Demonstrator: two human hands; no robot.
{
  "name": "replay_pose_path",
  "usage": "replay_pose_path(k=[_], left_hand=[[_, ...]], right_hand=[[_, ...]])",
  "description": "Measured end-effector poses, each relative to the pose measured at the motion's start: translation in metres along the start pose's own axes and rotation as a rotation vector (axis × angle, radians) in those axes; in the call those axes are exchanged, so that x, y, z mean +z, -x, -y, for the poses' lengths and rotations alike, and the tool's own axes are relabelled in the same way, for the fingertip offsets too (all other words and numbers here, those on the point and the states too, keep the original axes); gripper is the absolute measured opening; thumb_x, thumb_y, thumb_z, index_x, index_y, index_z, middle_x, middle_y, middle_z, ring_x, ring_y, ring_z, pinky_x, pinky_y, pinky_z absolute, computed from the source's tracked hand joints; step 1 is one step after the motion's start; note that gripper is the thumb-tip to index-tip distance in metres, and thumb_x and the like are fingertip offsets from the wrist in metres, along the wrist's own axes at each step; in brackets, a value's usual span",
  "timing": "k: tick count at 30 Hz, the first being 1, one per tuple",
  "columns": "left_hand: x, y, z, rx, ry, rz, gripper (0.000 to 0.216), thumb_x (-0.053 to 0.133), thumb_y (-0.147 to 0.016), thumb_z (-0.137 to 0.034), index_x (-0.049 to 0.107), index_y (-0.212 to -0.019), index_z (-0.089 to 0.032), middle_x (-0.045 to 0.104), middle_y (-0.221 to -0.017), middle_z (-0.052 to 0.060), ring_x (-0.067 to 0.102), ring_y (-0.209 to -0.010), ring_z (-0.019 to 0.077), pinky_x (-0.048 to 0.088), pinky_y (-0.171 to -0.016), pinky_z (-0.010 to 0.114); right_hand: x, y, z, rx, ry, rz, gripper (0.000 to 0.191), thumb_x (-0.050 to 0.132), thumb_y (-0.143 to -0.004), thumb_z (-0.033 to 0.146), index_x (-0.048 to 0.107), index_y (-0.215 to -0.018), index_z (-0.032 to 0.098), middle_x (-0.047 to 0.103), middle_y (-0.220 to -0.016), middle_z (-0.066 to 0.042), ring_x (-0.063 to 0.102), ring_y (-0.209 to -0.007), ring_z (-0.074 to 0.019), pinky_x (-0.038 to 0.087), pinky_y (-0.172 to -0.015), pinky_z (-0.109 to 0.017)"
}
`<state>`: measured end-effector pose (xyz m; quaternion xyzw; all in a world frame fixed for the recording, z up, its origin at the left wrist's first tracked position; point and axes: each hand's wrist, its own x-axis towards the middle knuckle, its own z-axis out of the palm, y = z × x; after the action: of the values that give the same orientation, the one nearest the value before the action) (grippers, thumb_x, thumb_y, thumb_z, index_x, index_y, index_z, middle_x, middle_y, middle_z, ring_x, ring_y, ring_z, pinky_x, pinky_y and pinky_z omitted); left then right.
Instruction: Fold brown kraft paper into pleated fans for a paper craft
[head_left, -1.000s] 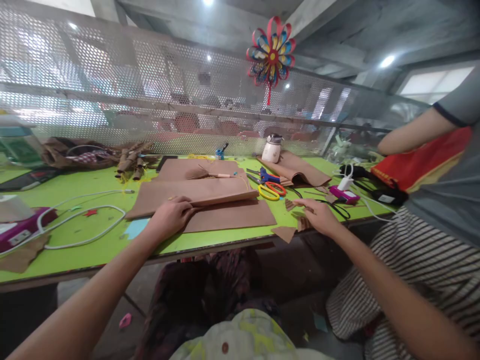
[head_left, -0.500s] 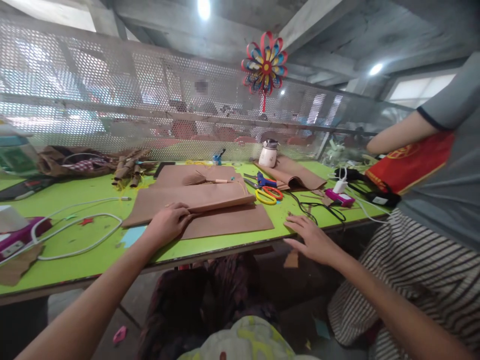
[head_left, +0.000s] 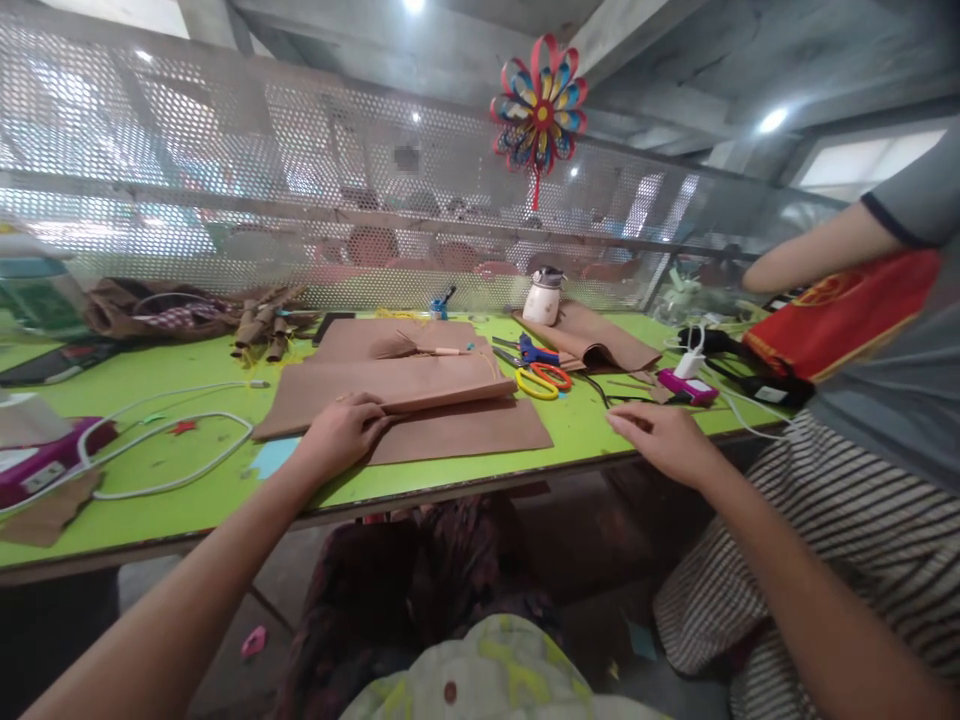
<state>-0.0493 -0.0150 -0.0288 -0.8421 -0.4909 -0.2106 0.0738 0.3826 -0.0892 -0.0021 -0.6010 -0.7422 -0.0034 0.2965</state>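
Note:
My left hand [head_left: 341, 432] is closed on the near edge of a folded brown paper sheet [head_left: 420, 385], its fingers curled over the fold. Part of the sheet beneath sticks out toward the table's front edge. My right hand [head_left: 667, 440] is over the table edge, fingers loosely bent with a gap to the thumb and nothing visible in them. It covers part of a black cord [head_left: 596, 388]; contact cannot be made out. Yellow-and-orange-handled scissors [head_left: 538, 382] and a blue-handled tool [head_left: 536, 352] lie between the hands, beyond the paper.
A brown tassel-like bundle [head_left: 394, 346] lies on the paper. A white bottle [head_left: 544, 298] and curled brown paper [head_left: 600, 335] are behind. A white cable [head_left: 225, 455] loops at left, near rolled brown tubes [head_left: 262, 325]. At right are a purple power strip [head_left: 688, 387] and a standing person [head_left: 892, 330].
My right hand has moved rightward over the black cord, its spread fingers drawn closer together. A brown scrap below it has dropped out of sight. My left hand stays on the fold.

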Motion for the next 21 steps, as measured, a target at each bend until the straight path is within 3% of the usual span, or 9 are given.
replay_pose_path(k=[3,8,11,17,21], left_hand=[[0.003,-0.001,0.004,0.003,0.006,0.002,0.04,0.039,-0.086,-0.041,0.072,-0.084,-0.019,0.067,-0.102,0.01,0.06,-0.09,0.0234,0.045,-0.085,0.036],[0.003,-0.002,0.007,0.023,-0.032,0.017,0.041,0.038,-0.087,-0.04,0.071,-0.085,-0.017,0.066,-0.105,0.011,0.06,-0.092,0.0251,0.044,-0.085,0.036],[0.0,-0.001,0.006,0.02,-0.061,-0.031,0.041,0.038,-0.088,-0.039,0.071,-0.083,-0.016,0.066,-0.103,0.012,0.06,-0.093,0.0256,0.044,-0.085,0.036],[-0.001,0.0,0.005,0.037,-0.073,-0.033,0.04,0.038,-0.088,-0.039,0.071,-0.08,-0.017,0.067,-0.102,0.011,0.06,-0.092,0.0253,0.044,-0.085,0.035],[0.0,-0.002,0.005,0.046,-0.091,-0.033,0.04,0.037,-0.088,-0.039,0.07,-0.081,-0.018,0.067,-0.101,0.011,0.06,-0.09,0.0245,0.044,-0.084,0.034]], right_hand=[[0.009,-0.009,0.021,-0.059,-0.133,-0.053,0.023,0.052,-0.083,0.033,0.069,-0.088,0.018,0.073,-0.083,-0.005,0.065,-0.071,-0.0191,0.05,-0.065,-0.029],[0.049,-0.014,0.073,-0.39,-0.31,0.104,0.016,0.052,-0.085,0.023,0.068,-0.085,0.019,0.071,-0.083,-0.004,0.063,-0.078,-0.0165,0.048,-0.073,-0.028],[0.07,-0.023,0.09,-0.5,-0.29,0.094,0.012,0.054,-0.085,0.021,0.066,-0.084,0.017,0.069,-0.08,-0.004,0.06,-0.077,-0.0155,0.047,-0.073,-0.028],[0.085,-0.054,0.092,-0.509,-0.212,0.016,0.015,0.051,-0.087,0.019,0.064,-0.081,0.016,0.067,-0.08,-0.006,0.059,-0.079,-0.0159,0.046,-0.076,-0.029],[0.093,-0.073,0.11,-0.539,-0.11,0.032,0.016,0.051,-0.087,0.021,0.065,-0.089,0.015,0.067,-0.092,-0.008,0.055,-0.091,-0.0181,0.041,-0.087,-0.033]])
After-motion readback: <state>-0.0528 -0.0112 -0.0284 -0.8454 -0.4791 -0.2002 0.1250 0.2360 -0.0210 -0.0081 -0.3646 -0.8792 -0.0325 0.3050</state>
